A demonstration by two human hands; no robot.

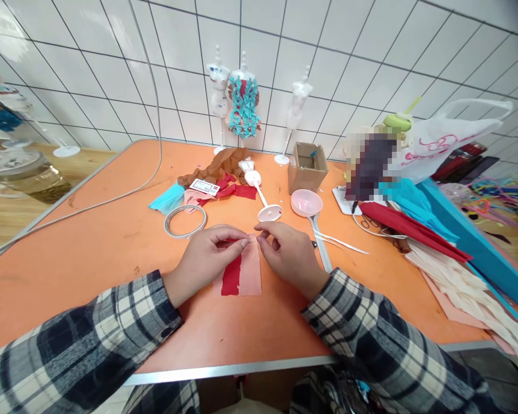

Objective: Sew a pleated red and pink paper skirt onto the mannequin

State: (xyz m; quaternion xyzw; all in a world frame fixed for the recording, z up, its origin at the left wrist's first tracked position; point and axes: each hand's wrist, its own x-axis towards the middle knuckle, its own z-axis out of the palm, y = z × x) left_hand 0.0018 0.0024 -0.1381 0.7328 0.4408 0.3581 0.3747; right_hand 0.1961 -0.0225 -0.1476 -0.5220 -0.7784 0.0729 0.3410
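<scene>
My left hand (209,253) and my right hand (290,253) meet at the middle of the orange table (112,253), fingers pinched together over a small pink cloth piece (250,273) with a red strip (232,276) lying on it. The left fingertips press the top of the red strip. The right fingertips pinch something tiny at the cloth's top edge, too small to make out. A roll of clear tape (185,221) lies just beyond the left hand. A toppled white mini mannequin stand (261,198) lies beyond the right hand.
Red, brown and teal fabric scraps (218,178) sit behind the tape. Three small dress forms (243,103) stand at the tiled wall. A cardboard box (307,167), a pink funnel-like dish (306,202), scissors (369,221), stacked fabrics (435,241) and a plastic bag (449,138) fill the right side.
</scene>
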